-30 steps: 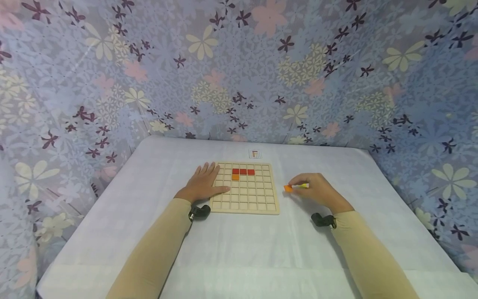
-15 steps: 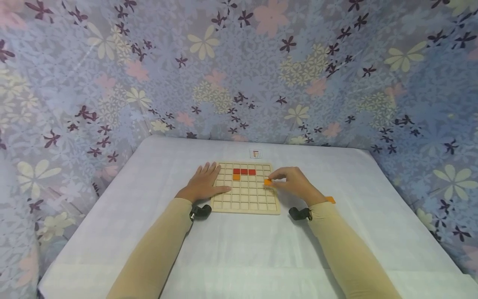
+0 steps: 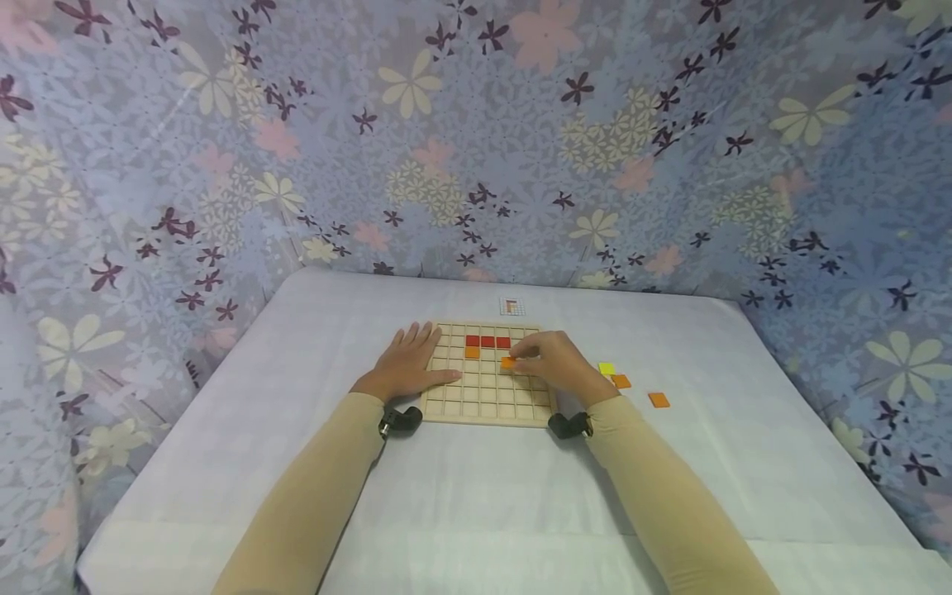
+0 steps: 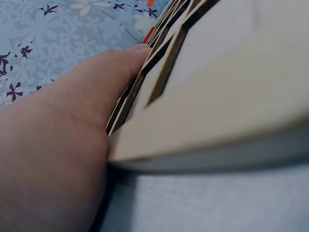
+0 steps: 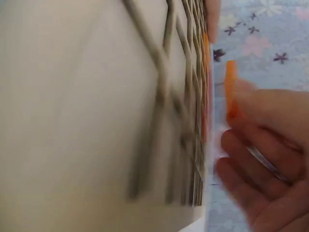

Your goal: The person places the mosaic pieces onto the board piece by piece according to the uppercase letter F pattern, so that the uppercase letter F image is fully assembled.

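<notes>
A square wooden grid board (image 3: 491, 411) lies on the table. Three red tiles (image 3: 487, 341) form a row in its upper part, with one orange tile (image 3: 472, 353) in the cell below the leftmost. My left hand (image 3: 405, 364) rests flat with spread fingers on the board's left edge, the thumb reaching over the cells. Between thumb and fingertips, my right hand (image 3: 554, 364) pinches another orange tile (image 5: 231, 87). That hand is over the right half of the board, and in the right wrist view the tile is held apart from the grid surface.
Right of the board lie a yellow tile (image 3: 606, 368) and an orange tile (image 3: 621, 381) close together, with another orange tile (image 3: 659, 400) farther right. A small printed card (image 3: 511, 307) lies behind the board. Flowered cloth (image 3: 476, 149) hangs behind the white-covered table (image 3: 461, 496).
My right hand has moved left from beside the board to over its cells, carrying the pinched orange tile. The loose tiles at the right have come into view. My left hand stays put.
</notes>
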The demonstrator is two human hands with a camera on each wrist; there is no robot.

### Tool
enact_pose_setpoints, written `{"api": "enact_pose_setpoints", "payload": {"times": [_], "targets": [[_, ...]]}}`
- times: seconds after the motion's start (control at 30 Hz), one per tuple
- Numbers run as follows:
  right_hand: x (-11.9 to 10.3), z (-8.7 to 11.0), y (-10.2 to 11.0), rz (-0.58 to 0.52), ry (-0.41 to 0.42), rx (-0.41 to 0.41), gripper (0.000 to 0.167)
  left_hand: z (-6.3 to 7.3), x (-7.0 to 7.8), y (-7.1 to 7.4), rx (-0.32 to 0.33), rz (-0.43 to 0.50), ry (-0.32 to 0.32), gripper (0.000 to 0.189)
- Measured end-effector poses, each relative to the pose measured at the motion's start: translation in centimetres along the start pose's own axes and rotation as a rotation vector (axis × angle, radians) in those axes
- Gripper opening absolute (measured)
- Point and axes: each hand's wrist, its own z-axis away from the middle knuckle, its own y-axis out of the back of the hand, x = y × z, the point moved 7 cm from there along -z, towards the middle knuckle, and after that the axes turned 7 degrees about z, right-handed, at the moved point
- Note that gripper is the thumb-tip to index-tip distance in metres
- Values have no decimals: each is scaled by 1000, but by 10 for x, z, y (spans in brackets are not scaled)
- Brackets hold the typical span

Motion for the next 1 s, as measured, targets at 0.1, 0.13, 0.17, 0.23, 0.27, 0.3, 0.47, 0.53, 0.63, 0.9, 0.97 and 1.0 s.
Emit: {"api": "enact_pose_setpoints", "payload": {"times": [0.1, 0.13, 0.17, 0.23, 0.27, 0.3, 0.47, 0.53, 0.63, 0.9, 0.97, 1.0], "targets": [[-8, -4, -1, 25, 10, -7, 20, 0, -1, 0, 2, 0, 3, 113], [-11, -5, -2, 30, 15, -7, 20, 0, -1, 0, 3, 1, 4, 113], [-14, -7, -2, 30, 22, -6, 20, 0, -1, 0, 2, 1, 6, 113], [-19, -9, -4, 33, 31, -5, 19, 0, -1, 0, -1, 1, 7, 114], [-21, -11, -5, 33, 33, -5, 19, 0, -1, 0, -2, 1, 9, 114], [-22, -12, -7, 33, 32, -5, 19, 0, -1, 0, -5, -1, 13, 113], [-29, -18, -17, 25, 26, -5, 18, -1, -1, -1, -15, -9, 23, 114], [-32, -20, -21, 16, 30, -6, 18, -1, -1, -2, -17, -14, 24, 114], [-38, -23, -26, 11, 47, 2, 20, 0, -1, -1, -14, -13, 15, 114], [-46, -28, -34, 42, 66, 31, 18, 1, 1, 1, -4, -8, -5, 111], [-47, -29, -35, 48, 61, 31, 17, 1, 0, 1, -4, -11, -5, 111], [-47, -29, -35, 54, 61, 32, 17, 1, 0, 1, -4, -13, -4, 111]]}}
